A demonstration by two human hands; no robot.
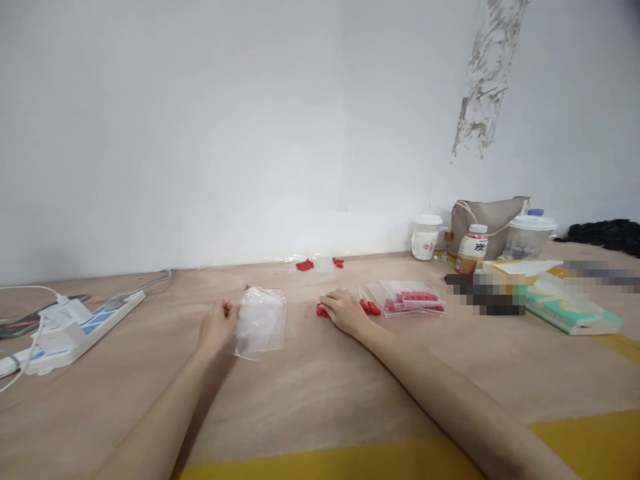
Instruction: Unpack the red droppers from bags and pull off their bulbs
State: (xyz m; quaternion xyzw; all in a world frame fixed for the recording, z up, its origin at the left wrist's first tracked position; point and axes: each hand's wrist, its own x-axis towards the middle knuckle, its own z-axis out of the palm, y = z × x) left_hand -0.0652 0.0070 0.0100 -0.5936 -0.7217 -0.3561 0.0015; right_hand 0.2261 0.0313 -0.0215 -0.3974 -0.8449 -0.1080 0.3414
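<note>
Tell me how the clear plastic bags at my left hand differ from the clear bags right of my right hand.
The clear plastic bags on the left look empty; the clear plastic bags on the right hold small red pieces. The left hand holds the left bags' edge; the right ones lie just past the right hand. Both are see-through, flat on the brown table.

Bright, even, soft light w/ faint shadows on table (320, 393); wall (200, 133) washed pale; edges bent by wide lens; pixelated patch (485, 290) at right
</note>
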